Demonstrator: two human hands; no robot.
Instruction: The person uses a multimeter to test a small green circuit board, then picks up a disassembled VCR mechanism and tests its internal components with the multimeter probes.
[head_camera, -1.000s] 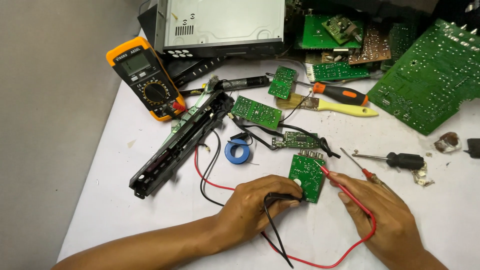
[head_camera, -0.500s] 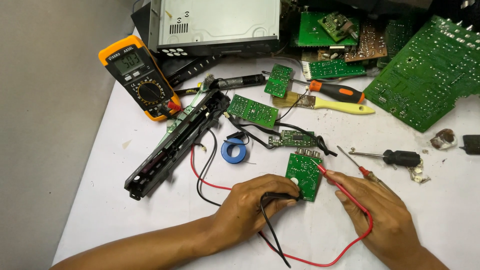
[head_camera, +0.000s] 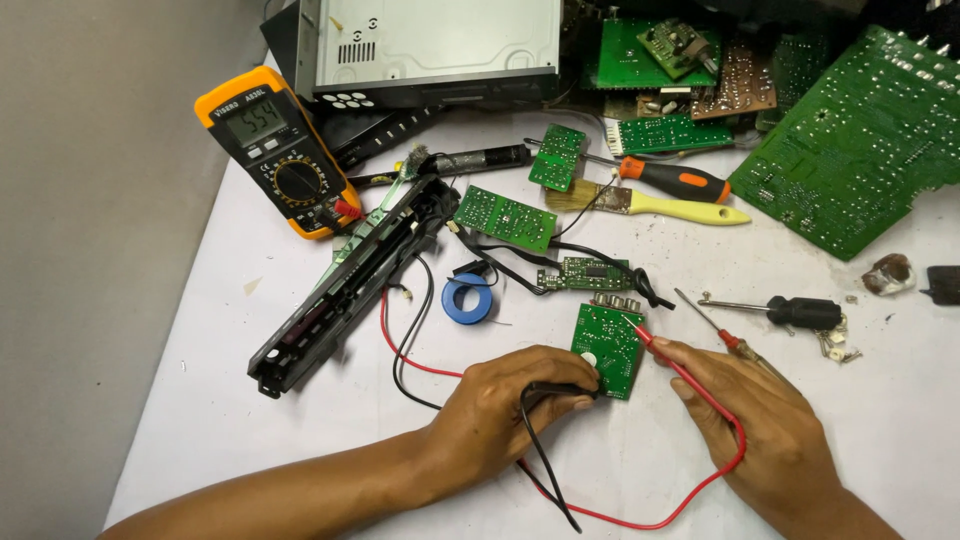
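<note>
My left hand (head_camera: 510, 405) grips a black test probe (head_camera: 562, 389) whose tip touches the lower left of a small green circuit board (head_camera: 610, 349) lying on the white table. My right hand (head_camera: 765, 430) holds a red test probe (head_camera: 672, 362) with its tip on the same board's upper right. Red and black leads (head_camera: 400, 345) run from the probes back to an orange multimeter (head_camera: 279, 151) at the upper left, whose display is lit.
A long black front panel (head_camera: 340, 285) lies diagonally at left, a blue tape roll (head_camera: 468, 298) beside it. Other green boards (head_camera: 505, 217), a yellow-handled brush (head_camera: 660, 205), an orange screwdriver (head_camera: 672, 178), a black screwdriver (head_camera: 790, 311), a large board (head_camera: 860, 140) and a metal chassis (head_camera: 430, 40) crowd the back.
The view has shifted slightly. Both hands stay on the small board with the probes, hardly moved.
</note>
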